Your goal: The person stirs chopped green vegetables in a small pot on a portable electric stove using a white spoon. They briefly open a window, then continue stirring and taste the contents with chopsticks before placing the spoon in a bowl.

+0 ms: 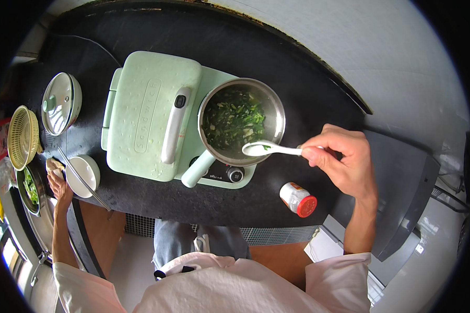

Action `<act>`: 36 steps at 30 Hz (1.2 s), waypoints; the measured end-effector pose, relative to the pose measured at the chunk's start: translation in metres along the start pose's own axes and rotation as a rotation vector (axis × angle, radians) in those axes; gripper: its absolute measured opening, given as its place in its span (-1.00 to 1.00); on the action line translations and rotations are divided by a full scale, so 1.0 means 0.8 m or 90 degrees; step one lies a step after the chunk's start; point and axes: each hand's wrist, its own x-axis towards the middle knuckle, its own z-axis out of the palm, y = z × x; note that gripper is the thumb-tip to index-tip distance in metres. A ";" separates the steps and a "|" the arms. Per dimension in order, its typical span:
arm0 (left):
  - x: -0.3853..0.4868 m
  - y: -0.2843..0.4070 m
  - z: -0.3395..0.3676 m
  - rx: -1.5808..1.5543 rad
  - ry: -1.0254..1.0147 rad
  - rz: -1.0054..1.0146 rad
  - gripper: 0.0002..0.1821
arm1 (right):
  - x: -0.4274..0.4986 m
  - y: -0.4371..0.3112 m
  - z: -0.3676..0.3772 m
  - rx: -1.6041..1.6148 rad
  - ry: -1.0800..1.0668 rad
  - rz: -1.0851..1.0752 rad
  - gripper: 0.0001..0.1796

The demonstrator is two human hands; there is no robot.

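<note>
My right hand grips the handle of a white spoon, whose bowl is over the near right rim of a steel saucepan. A bit of green leaf clings to the spoon. Chopped leafy greens with pale bits lie in liquid in the saucepan, which stands on a pale green cooker. At the far left, my left hand reaches beside a white bowl, its fingertips at a crumpled beige item. Whether it grasps that item is unclear. A long metal utensil lies across the bowl.
The cooker's closed sandwich press adjoins the saucepan. A red-lidded jar stands near the counter's front edge. Leftward are a glass-lidded pot, a yellow basket and a metal bowl of greens. A dark grey appliance stands right.
</note>
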 end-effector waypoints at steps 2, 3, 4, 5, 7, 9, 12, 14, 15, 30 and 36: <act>0.000 0.003 0.000 0.005 0.005 -0.009 0.29 | -0.006 0.006 0.005 -0.040 -0.030 0.018 -0.97; 0.001 0.005 -0.001 0.007 0.008 -0.013 0.29 | -0.007 0.010 0.010 -0.045 -0.034 0.007 -0.96; 0.001 0.007 -0.001 0.012 -0.004 -0.028 0.29 | -0.007 0.014 0.017 -0.055 -0.054 0.042 -0.95; 0.001 0.009 -0.001 0.019 -0.015 -0.043 0.29 | -0.007 0.016 0.018 -0.059 -0.016 0.017 -0.95; 0.001 0.011 -0.002 0.020 -0.019 -0.051 0.29 | -0.006 0.015 0.020 -0.085 0.013 0.029 -0.95; 0.000 0.010 -0.002 0.023 -0.001 -0.039 0.29 | -0.005 0.011 0.020 -0.062 -0.010 0.016 -0.94; -0.001 0.011 -0.002 0.002 0.003 -0.018 0.28 | -0.005 0.008 0.026 -0.068 -0.039 -0.035 -0.94; -0.001 0.012 -0.003 -0.006 -0.008 -0.034 0.28 | -0.005 0.015 0.047 -0.096 -0.006 -0.042 -0.94; 0.000 0.013 -0.004 -0.007 -0.010 -0.033 0.28 | -0.005 0.020 0.058 -0.111 0.011 -0.052 -0.94; 0.009 0.019 0.004 0.015 -0.016 -0.069 0.26 | -0.048 0.024 0.113 -0.324 0.206 0.109 -0.59; 0.009 0.019 0.003 -0.003 -0.036 -0.069 0.27 | -0.076 -0.082 0.153 0.240 0.066 -0.088 -0.32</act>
